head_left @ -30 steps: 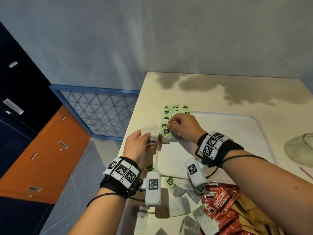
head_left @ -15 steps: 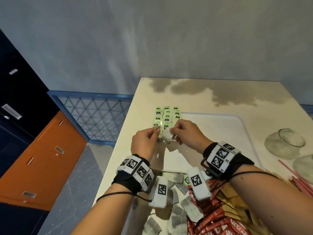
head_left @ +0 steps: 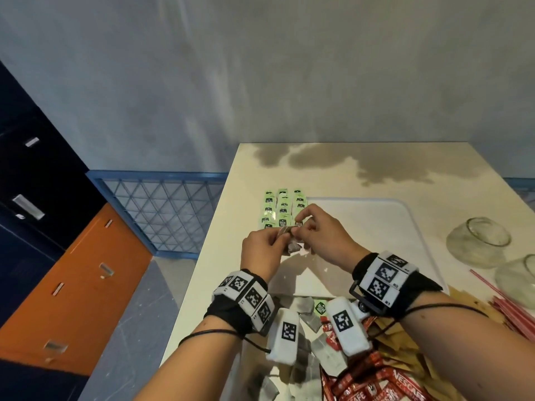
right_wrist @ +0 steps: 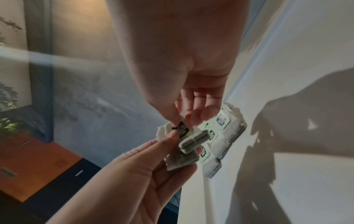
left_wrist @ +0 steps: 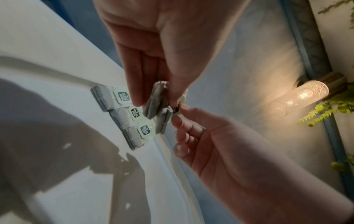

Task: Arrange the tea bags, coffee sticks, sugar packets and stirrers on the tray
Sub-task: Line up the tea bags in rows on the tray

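Observation:
Over the tray's (head_left: 376, 227) left edge my left hand (head_left: 278, 235) grips a small stack of grey tea bags (head_left: 292, 246). My right hand (head_left: 299, 227) pinches the green tag (right_wrist: 181, 128) of one bag in that stack. The left wrist view shows the stack (left_wrist: 157, 100) under my left fingers, with my right hand (left_wrist: 178, 112) reaching in from the lower right. Rows of tea bags with green tags (head_left: 282, 208) lie flat in the tray's far left corner, just beyond both hands.
Near me lie loose tea bags (head_left: 307, 311), red coffee sticks (head_left: 376, 383) and brown sugar packets (head_left: 405, 342). Red stirrers (head_left: 509, 302) and two glass jars (head_left: 477, 241) lie on the right. The table's left edge drops to the floor beside my left hand.
My right hand has left the laid rows and come back to the stack in my left hand, where it now pinches a tag. Both hands sit slightly nearer me.

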Tool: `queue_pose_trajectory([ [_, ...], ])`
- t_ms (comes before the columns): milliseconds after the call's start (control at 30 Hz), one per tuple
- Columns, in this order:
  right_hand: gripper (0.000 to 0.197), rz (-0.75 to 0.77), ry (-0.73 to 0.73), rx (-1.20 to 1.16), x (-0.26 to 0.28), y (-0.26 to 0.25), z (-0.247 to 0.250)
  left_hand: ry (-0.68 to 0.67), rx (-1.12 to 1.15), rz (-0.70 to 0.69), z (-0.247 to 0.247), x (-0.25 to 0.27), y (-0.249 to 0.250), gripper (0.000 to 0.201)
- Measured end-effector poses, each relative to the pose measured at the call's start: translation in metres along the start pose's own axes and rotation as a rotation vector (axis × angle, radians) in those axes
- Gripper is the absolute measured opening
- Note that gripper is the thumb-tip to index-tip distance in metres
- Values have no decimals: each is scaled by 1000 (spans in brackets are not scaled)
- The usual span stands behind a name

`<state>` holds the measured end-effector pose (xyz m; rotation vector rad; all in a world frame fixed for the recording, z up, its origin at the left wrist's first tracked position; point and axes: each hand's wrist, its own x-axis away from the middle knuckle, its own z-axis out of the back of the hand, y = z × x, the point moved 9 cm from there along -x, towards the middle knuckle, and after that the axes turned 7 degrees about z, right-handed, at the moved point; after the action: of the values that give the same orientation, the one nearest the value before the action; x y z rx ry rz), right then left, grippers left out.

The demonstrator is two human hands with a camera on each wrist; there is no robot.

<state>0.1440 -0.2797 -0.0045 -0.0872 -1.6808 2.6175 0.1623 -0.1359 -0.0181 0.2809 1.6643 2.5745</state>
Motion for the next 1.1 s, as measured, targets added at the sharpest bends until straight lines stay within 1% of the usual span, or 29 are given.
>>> queue_pose_trajectory([
  [33, 11, 15, 1, 43, -1, 0, 2, -9, 28, 20, -1, -1, -3, 13],
  [133, 7, 55, -19, 107, -2, -1, 2, -13, 71, 62, 1, -1, -10, 8],
  [200, 8, 33, -60, 130, -2, 4, -1, -29, 104, 105, 2, 0, -16, 7],
  [300, 12, -23, -176, 182, -1, 18, -11, -45, 118, 168, 8, -2, -31, 12],
  [367, 15, -56, -208, 230, -2, 30, -15, -16, 100, 186, 19, -6, -38, 19],
  [467, 21, -90, -151, 306, -14, 43, -13, 36, 91, 199, 39, -14, -43, 28],
  [533, 18, -95, -100, 351, -24, 47, -10, 52, 84, 194, 50, -20, -45, 30],
  [600, 15, -70, -77, 383, -34, 46, -12, 64, 105, 200, 57, -25, -49, 29],
  [700, 12, -30, -83, 404, -47, 41, -18, 87, 172, 228, 63, -30, -54, 27],
  [833, 7, -18, -57, 415, -60, 38, -22, 100, 247, 224, 64, -31, -59, 23],
  [1033, 6, -29, -42, 414, -67, 39, -23, 142, 177, 201, 65, -34, -67, 16],
  [1067, 8, -33, -30, 398, -66, 39, -22, 149, 174, 200, 65, -35, -67, 17],
  [1100, 14, -24, -12, 378, -65, 38, -20, 156, 177, 199, 65, -35, -67, 19],
])
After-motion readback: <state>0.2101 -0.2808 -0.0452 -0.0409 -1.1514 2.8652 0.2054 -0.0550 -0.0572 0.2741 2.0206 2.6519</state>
